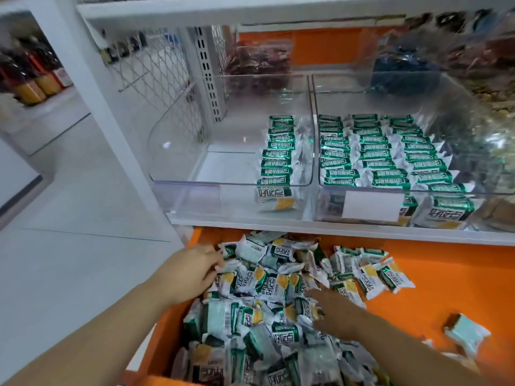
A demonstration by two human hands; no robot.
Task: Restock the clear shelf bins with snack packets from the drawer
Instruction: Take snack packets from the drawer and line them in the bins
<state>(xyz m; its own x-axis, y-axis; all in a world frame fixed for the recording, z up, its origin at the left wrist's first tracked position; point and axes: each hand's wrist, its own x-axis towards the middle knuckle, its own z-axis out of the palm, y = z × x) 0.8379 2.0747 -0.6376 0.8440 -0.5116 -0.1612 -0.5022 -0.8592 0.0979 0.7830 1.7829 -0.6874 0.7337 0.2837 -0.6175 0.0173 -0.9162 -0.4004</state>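
Snack packets (264,288) heap in the drawer (446,274) between my hands: left hand (195,270) curled at their edge, grip unclear, right hand (331,310) spread on top. The half-empty bin (195,188) lies ahead and above, nearer my left.

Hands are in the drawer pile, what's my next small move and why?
Probably close the left hand on a few packets and lift them to the left bin: it holds only one row, while the right bin looks full.
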